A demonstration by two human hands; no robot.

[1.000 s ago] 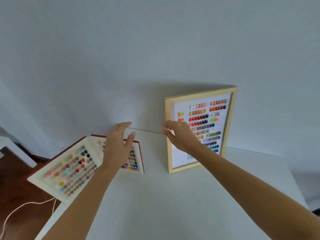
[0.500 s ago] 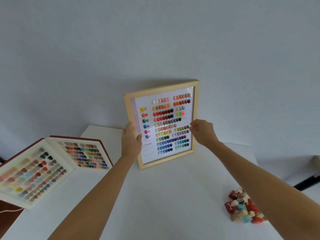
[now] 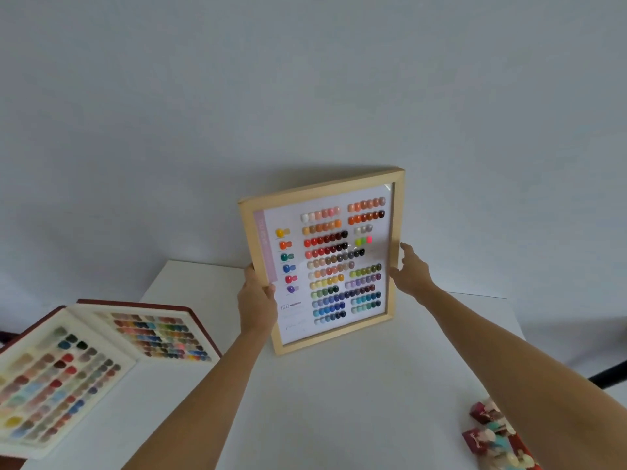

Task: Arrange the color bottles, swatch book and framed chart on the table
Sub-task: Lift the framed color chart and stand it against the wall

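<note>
The framed chart (image 3: 330, 262), a light wooden frame around rows of colour samples, is held tilted above the back of the white table (image 3: 339, 412). My left hand (image 3: 256, 303) grips its left edge, thumb on the front. My right hand (image 3: 412, 271) holds its right edge, fingers behind the frame. The swatch book (image 3: 101, 361) lies open at the table's left, overhanging the edge. A cluster of small color bottles (image 3: 492, 439) lies at the front right, partly hidden by my right forearm.
A plain grey wall stands right behind the table. Dark floor shows past the table's left edge, and a black bar (image 3: 610, 376) shows beyond the right edge.
My left hand left the swatch book and took the frame's left edge. My right hand shifted to the right edge. The chart came away from the wall towards me.
</note>
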